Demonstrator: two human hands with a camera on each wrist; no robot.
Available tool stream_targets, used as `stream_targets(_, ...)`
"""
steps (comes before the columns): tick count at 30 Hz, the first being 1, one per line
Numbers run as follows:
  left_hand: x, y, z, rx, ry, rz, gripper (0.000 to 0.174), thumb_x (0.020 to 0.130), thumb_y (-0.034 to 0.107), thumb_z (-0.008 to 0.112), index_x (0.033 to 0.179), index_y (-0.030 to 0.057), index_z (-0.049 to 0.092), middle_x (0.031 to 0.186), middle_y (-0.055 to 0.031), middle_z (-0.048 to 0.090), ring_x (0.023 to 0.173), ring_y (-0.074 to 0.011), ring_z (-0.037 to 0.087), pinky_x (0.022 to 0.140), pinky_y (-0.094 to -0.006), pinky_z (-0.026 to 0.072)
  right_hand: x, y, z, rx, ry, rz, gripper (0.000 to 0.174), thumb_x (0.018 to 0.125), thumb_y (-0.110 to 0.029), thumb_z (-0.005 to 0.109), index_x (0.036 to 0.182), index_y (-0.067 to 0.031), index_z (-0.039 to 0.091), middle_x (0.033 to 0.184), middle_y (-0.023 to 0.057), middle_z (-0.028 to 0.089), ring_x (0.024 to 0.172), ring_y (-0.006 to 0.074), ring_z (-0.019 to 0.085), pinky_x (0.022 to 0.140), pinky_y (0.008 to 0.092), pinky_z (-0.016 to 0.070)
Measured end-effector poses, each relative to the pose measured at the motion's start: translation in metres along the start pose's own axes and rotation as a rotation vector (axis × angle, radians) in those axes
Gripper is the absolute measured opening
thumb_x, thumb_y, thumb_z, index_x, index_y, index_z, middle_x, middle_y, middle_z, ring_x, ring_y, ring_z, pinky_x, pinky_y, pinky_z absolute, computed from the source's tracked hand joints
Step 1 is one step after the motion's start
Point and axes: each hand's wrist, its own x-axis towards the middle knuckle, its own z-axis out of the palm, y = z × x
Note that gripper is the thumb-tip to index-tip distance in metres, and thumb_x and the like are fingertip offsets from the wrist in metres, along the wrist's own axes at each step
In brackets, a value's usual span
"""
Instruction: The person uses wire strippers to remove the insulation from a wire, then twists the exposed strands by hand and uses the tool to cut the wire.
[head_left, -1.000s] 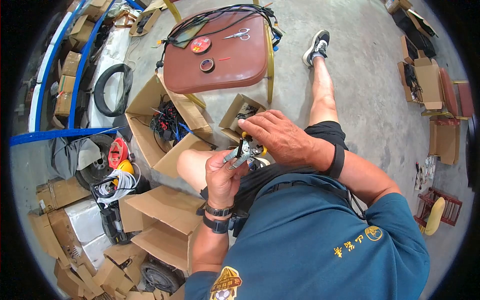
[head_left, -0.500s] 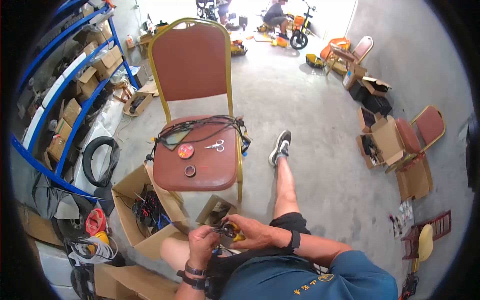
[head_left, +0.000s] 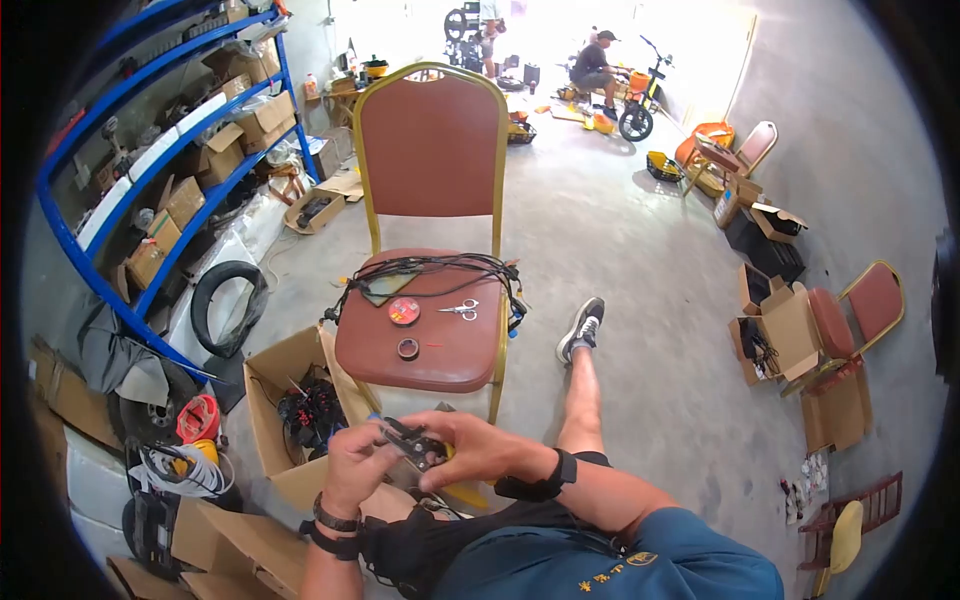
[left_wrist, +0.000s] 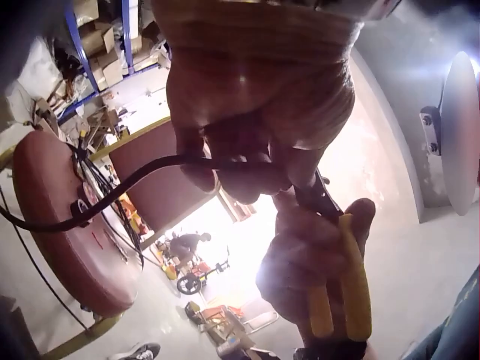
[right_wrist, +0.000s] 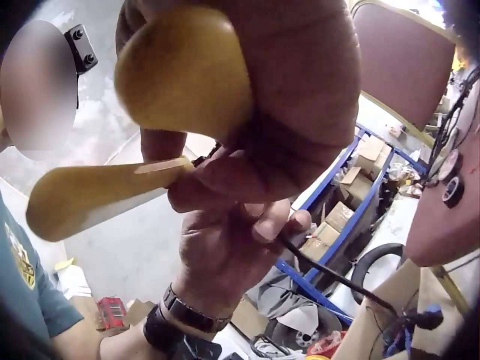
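Note:
In the left wrist view the left hand [left_wrist: 255,97] pinches a black cable [left_wrist: 150,171] that runs off to the left. The right hand [left_wrist: 307,255] grips yellow-handled pliers [left_wrist: 355,281], whose dark head meets the left fingertips. From the right wrist view, the yellow handles [right_wrist: 97,196] stand apart under the right hand [right_wrist: 300,82], and the left hand [right_wrist: 225,251] is just below with the cable [right_wrist: 337,276]. Both hands, left [head_left: 355,465] and right [head_left: 475,450], are close together below the chair seat in the head view. The cable's end is hidden by fingers.
A red chair [head_left: 420,370] holds cable loops [head_left: 440,262], scissors [head_left: 462,310] and two tape rolls [head_left: 404,312]. An open carton [head_left: 262,400] of wires stands at the left, beside a blue shelf [head_left: 150,345]. Two people are at the back near a bike [head_left: 636,122].
The head view has tilted up, bringing the chair back and far room into view. Both hands remain close together; the pliers have turned, and their head now points toward the left fingers.

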Motion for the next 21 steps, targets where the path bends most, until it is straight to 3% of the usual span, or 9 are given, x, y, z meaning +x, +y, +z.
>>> stream_targets(2, -0.004, 0.004, -0.010, -0.058, 0.027, -0.071, 0.006, 0.084, 0.000, 0.071, 0.090, -0.0012, 0.070, 0.090, -0.0029, 0.068, 0.083, -0.0109, 0.062, 0.075, -0.0256, 0.0495, 0.010, 0.004, 0.008, 0.000, 0.008, -0.132, 0.084, 0.076, -0.008, 0.082, 0.147, 0.0016, 0.038, 0.115, 0.0030, 0.059, 0.107, 0.0114, 0.052, 0.097, 0.0293, 0.0427)
stream_targets(6, -0.008, 0.015, -0.030, 0.162, 0.047, -0.009, 0.015, 0.076, -0.006, 0.071, 0.090, -0.0008, 0.070, 0.089, -0.0031, 0.070, 0.082, -0.0110, 0.064, 0.075, -0.0256, 0.0510, 0.027, 0.000, 0.017, -0.071, -0.024, -0.115, 0.081, 0.077, -0.008, 0.080, 0.146, 0.0030, 0.039, 0.115, 0.0034, 0.060, 0.107, 0.0117, 0.052, 0.097, 0.0290, 0.0423)
stream_targets(10, -0.019, 0.021, -0.058, 0.328, 0.164, -0.137, 0.010, 0.072, -0.005, 0.071, 0.079, -0.0006, 0.066, 0.081, -0.0037, 0.067, 0.075, -0.0101, 0.063, 0.067, -0.0257, 0.0504, 0.048, 0.002, 0.030, 0.079, -0.113, -0.106, 0.079, 0.075, -0.007, 0.079, 0.143, 0.0046, 0.041, 0.120, 0.0054, 0.059, 0.113, 0.0135, 0.052, 0.100, 0.0303, 0.0410)
stream_targets(11, -0.021, 0.025, -0.058, 0.340, 0.205, -0.069, 0.010, 0.070, -0.004, 0.072, 0.075, -0.0003, 0.064, 0.075, -0.0038, 0.064, 0.068, -0.0100, 0.060, 0.060, -0.0250, 0.0474, 0.051, -0.004, 0.033, 0.074, -0.130, -0.102, 0.078, 0.075, -0.007, 0.079, 0.143, 0.0047, 0.042, 0.121, 0.0055, 0.059, 0.113, 0.0137, 0.051, 0.101, 0.0304, 0.0407)
stream_targets(14, -0.035, 0.023, -0.069, 0.555, 0.234, 0.011, 0.010, 0.071, -0.002, 0.072, 0.076, -0.0005, 0.064, 0.072, -0.0040, 0.062, 0.064, -0.0117, 0.058, 0.058, -0.0256, 0.0454, 0.062, 0.008, 0.042, 0.136, -0.185, -0.113, 0.076, 0.075, -0.005, 0.078, 0.142, 0.0016, 0.043, 0.126, 0.0062, 0.057, 0.118, 0.0147, 0.051, 0.104, 0.0308, 0.0392)
stream_targets(15, -0.036, 0.042, -0.063, 0.695, 0.221, -0.010, 0.010, 0.070, 0.000, 0.073, 0.076, -0.0004, 0.064, 0.071, -0.0059, 0.061, 0.064, -0.0153, 0.059, 0.059, -0.0276, 0.0453, 0.066, 0.013, 0.044, 0.129, -0.217, -0.124, 0.076, 0.074, -0.004, 0.078, 0.142, 0.0006, 0.043, 0.127, 0.0064, 0.057, 0.118, 0.0150, 0.051, 0.104, 0.0308, 0.0394)
stream_targets(19, -0.061, 0.019, -0.072, 0.721, 0.236, -0.063, 0.007, 0.073, 0.001, 0.071, 0.077, 0.0005, 0.066, 0.072, -0.0089, 0.062, 0.066, -0.0213, 0.061, 0.061, -0.0308, 0.0454, 0.070, 0.027, 0.058, 0.163, -0.339, -0.146, 0.077, 0.073, -0.001, 0.077, 0.143, -0.0030, 0.044, 0.120, 0.0074, 0.060, 0.114, 0.0155, 0.054, 0.099, 0.0311, 0.0433)
stream_targets(21, -0.076, -0.006, -0.085, 0.682, 0.229, -0.156, 0.004, 0.076, 0.004, 0.070, 0.078, 0.0015, 0.068, 0.073, -0.0115, 0.063, 0.069, -0.0255, 0.061, 0.063, -0.0342, 0.0459, 0.064, 0.024, 0.060, 0.238, -0.456, -0.013, 0.073, 0.076, -0.005, 0.077, 0.141, -0.0051, 0.045, 0.114, 0.0050, 0.062, 0.109, 0.0127, 0.056, 0.093, 0.0298, 0.0445)
